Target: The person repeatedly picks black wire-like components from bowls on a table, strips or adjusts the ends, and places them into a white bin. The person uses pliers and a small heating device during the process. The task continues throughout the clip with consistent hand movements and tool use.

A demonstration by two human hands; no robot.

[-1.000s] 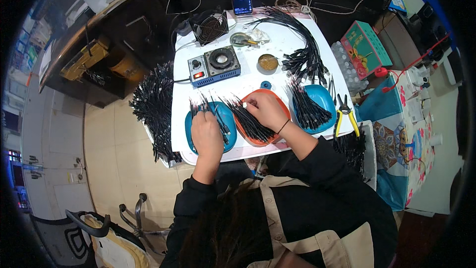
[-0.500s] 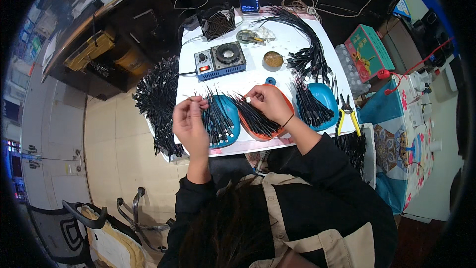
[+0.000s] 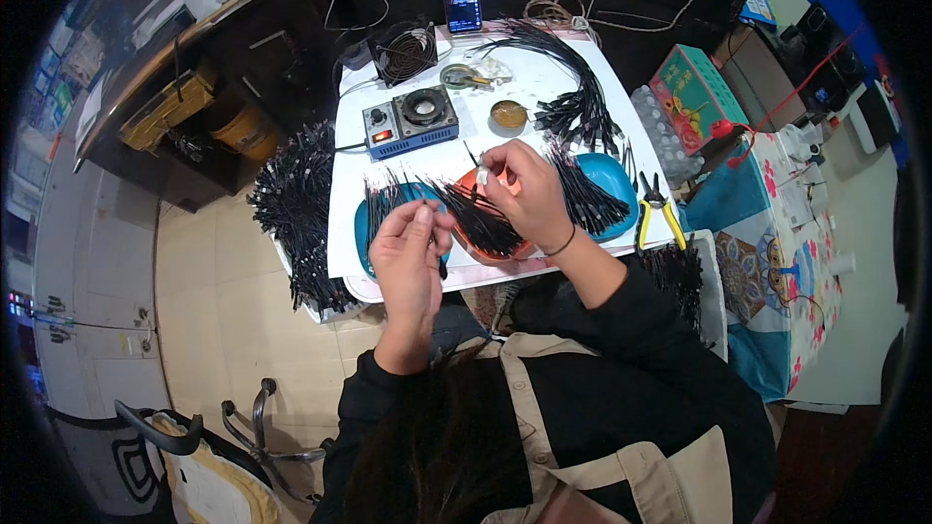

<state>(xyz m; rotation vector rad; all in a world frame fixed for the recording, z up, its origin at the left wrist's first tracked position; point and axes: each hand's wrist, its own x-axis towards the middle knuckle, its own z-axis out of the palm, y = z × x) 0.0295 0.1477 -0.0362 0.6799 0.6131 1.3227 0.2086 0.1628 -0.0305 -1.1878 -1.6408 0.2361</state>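
Note:
My left hand (image 3: pixel 412 250) is over the left blue tray (image 3: pixel 363 238), thumb and fingertips pinched together. What they pinch is too small to make out. My right hand (image 3: pixel 532 196) is closed above the orange tray (image 3: pixel 497 256), with a thin black cable end (image 3: pixel 472 151) standing up from its fingertips. A white wrap (image 3: pixel 482 176) shows on one of its fingers. Short black cables (image 3: pixel 490 231) with bare wire ends lie across the orange tray. More cables fill the left tray, partly hidden by my left hand, and the right blue tray (image 3: pixel 614 178).
Yellow-handled wire strippers (image 3: pixel 664 216) lie right of the trays. Behind them stand a blue solder pot (image 3: pixel 417 118), a round tin (image 3: pixel 508 116), a fan (image 3: pixel 406 52) and a phone (image 3: pixel 461 2). Cable bundles lie at the back right (image 3: pixel 581 102) and beside the table's left (image 3: pixel 296 204).
My left hand has moved right, closer to my right hand. A cable end now sticks up from my right fingers, which have lifted slightly from the cables. The whole view has shifted a little.

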